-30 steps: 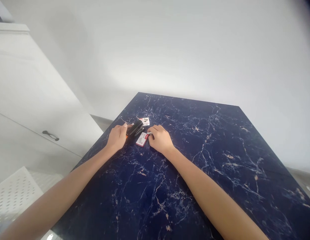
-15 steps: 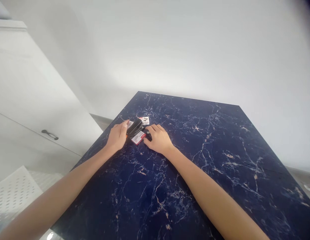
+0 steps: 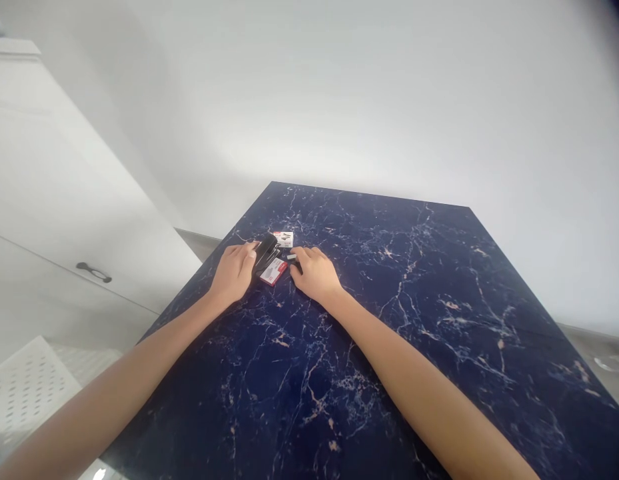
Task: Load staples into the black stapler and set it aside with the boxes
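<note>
My left hand (image 3: 234,272) is closed around a black stapler (image 3: 266,248), whose metal parts show along its right side. The palm hides its near end. A small silvery piece (image 3: 291,257), too small to name surely, sits at the fingertips of my right hand (image 3: 314,272), which is curled over the table. Between the two hands lies a red and white small box (image 3: 274,271). Just beyond the stapler's far end rests a second white box (image 3: 284,239) with a dark picture and some red on it.
The things lie on a dark blue marble-patterned table (image 3: 309,373), toward its far left edge. A white cabinet (image 3: 64,180) with a dark handle (image 3: 94,272) stands to the left. Behind the table rises a pale wall (image 3: 364,100). A white perforated surface (image 3: 24,387) is low at left.
The view has shifted slightly. My left hand has turned the stapler a little, and my right hand has drawn slightly away from the red and white box, with the silvery piece now showing more clearly.
</note>
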Motion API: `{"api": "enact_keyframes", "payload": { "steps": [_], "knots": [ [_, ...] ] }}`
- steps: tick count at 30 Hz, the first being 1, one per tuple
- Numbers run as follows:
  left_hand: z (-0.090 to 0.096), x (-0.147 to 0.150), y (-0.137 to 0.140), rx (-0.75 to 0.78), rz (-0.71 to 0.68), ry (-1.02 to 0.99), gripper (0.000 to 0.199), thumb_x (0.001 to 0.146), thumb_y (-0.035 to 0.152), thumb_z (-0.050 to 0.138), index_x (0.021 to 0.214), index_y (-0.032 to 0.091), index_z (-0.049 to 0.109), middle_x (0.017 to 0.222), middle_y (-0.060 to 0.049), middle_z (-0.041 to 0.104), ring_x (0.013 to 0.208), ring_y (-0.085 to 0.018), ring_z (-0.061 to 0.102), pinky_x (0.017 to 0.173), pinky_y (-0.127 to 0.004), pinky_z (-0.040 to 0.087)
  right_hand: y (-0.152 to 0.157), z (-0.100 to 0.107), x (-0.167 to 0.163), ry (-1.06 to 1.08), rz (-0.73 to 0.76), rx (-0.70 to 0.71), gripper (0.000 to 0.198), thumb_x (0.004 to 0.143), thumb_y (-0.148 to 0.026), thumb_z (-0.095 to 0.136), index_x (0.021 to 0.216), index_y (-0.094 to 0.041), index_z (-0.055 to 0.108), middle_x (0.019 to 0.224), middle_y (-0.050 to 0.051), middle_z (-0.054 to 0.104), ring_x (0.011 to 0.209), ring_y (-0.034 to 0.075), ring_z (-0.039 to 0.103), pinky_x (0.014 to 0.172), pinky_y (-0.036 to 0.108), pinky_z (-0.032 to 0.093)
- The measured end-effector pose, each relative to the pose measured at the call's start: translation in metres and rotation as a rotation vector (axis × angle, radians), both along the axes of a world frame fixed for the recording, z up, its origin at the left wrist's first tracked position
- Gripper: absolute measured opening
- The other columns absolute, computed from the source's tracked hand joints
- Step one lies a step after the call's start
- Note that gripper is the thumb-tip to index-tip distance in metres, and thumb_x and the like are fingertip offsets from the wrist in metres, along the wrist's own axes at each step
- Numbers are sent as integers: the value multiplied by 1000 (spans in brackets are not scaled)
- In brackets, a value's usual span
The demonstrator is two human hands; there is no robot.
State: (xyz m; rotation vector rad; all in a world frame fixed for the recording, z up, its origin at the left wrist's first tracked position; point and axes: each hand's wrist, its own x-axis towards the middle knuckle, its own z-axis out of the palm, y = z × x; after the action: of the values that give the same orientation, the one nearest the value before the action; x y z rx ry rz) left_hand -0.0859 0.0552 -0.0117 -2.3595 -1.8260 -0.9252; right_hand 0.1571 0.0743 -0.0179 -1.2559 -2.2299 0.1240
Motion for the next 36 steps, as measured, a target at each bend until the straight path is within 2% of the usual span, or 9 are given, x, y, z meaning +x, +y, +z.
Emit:
{"api": "enact_keyframes", "payload": {
  "steps": [6,12,15,18,23,27,31,33,36],
  "knots": [
    [-5,-1,3,-38,39,-35,61,110,46,24,158,12,40,144,-15,63,140,-36,51,116,-56,42,0,1,0,-1,-123,-21,24,94,-18,54,116,-17,65,107,14,71,101,31,60,92,43,47],
    [-5,-1,2,-21,36,-27,58,109,43,25,154,12,45,138,-15,66,138,-36,51,116,-59,40,2,1,3,-44,113,-36,45,95,-14,48,139,-13,57,119,13,72,111,29,58,101,41,45],
    [0,2,-2,43,24,-24,54,109,41,27,152,15,48,141,-15,64,135,-34,53,115,-56,40,2,1,3,-33,91,-48,47,96,-13,45,141,-12,56,115,13,73,106,28,60,97,39,47],
    [6,8,-11,168,-59,22,49,108,37,32,148,17,51,142,-15,61,133,-32,53,115,-53,41,2,0,2,-13,35,-36,42,95,-13,47,134,-14,62,111,12,74,102,28,61,95,40,48],
    [10,20,-28,311,-316,114,37,101,31,46,135,25,61,138,-11,65,131,-30,57,115,-54,42,-3,2,6,113,-90,18,33,96,-15,49,123,-18,67,111,11,74,103,29,63,96,41,48],
    [12,44,-41,239,-461,126,32,99,28,50,127,27,66,133,-9,69,125,-29,62,110,-54,47,-15,2,23,172,-86,39,31,96,-14,49,122,-18,66,111,11,73,102,28,64,96,41,49],
    [11,84,-57,143,-615,95,31,102,24,50,128,24,65,136,-9,67,129,-28,60,112,-52,48,-45,-1,50,175,-14,45,39,94,-11,48,131,-17,60,116,12,71,109,29,62,100,43,51],
    [11,104,-65,67,-648,80,36,103,25,50,137,23,60,144,-12,63,135,-30,56,115,-55,46,-66,-1,65,191,1,33,49,92,-9,47,140,-18,54,126,13,68,117,29,61,104,46,51],
    [14,130,-76,-71,-708,7,54,103,35,52,154,18,43,153,-17,54,143,-34,50,119,-58,42,-97,3,85,181,38,25,63,93,-14,49,155,-20,37,148,16,56,135,31,53,112,52,47]
  ]
}}
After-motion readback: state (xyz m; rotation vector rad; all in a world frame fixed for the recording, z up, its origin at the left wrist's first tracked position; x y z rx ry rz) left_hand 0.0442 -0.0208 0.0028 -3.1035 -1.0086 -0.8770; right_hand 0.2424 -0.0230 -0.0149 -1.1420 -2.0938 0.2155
